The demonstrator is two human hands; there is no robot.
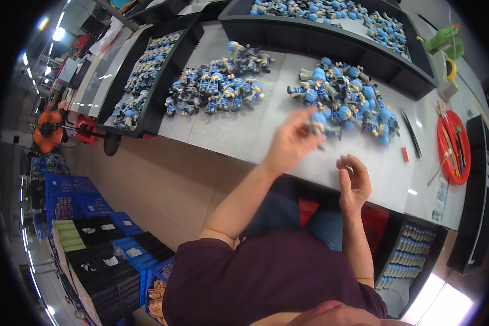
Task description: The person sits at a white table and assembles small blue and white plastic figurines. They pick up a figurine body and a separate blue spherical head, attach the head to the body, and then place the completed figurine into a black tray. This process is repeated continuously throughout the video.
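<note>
Head view: left hand (288,144) pinches a blurred, blue-headed figurine (318,119) between thumb and fingers, at the near edge of the right pile (355,98) on the counter (201,132). Right hand (356,182) is half-curled, thumb apart from fingers, nothing held, near the counter's front edge. Left pile (217,84) lies beside a black tray (164,86); a red dish (442,130) sits far right.

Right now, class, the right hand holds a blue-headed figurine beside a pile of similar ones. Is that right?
Wrong hand: the head view shows the left hand holding the blue-headed figurine beside the pile; the right hand holds none.
</note>
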